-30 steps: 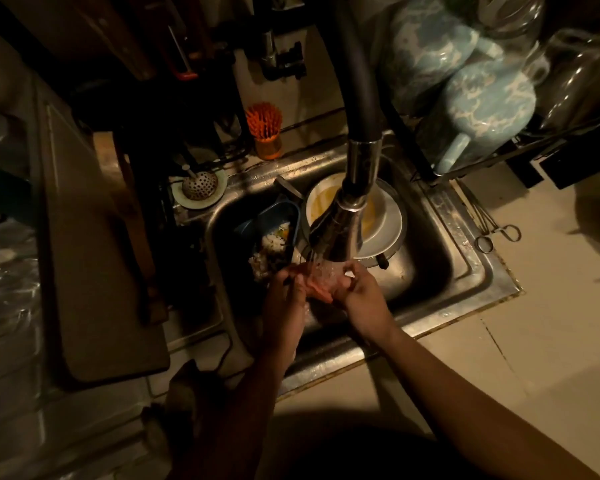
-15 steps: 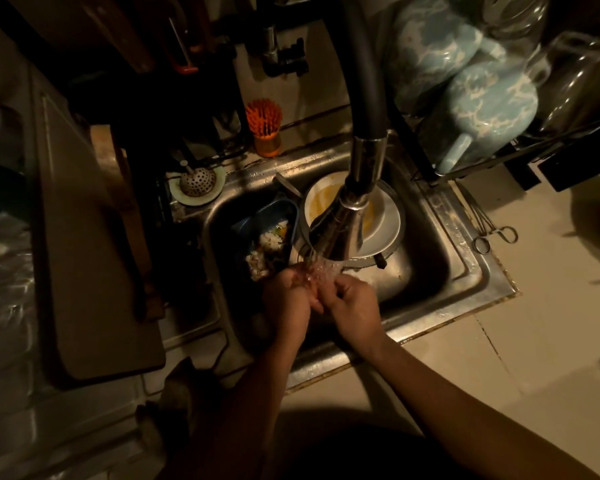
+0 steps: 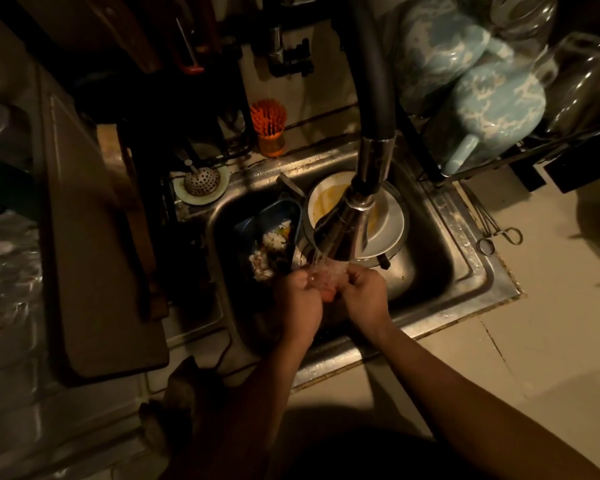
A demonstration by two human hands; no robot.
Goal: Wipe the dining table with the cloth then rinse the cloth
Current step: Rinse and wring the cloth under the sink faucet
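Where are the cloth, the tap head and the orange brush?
cloth [image 3: 326,277]: head view, wet bunched middle between the hands.
tap head [image 3: 343,230]: head view, shiny metal nozzle.
orange brush [image 3: 268,116]: head view, bristles.

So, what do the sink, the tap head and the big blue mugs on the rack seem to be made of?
The sink looks like stainless steel: grey, brushed, with dull reflections along its rim. The tap head seems polished chrome metal, showing sharp bright highlights; the hose above it looks like matte black rubber or plastic. The blue mugs are probably glazed ceramic, glossy and marbled with white.

Two hands [image 3: 302,303], one cloth [image 3: 326,275], two kettles [image 3: 492,109].
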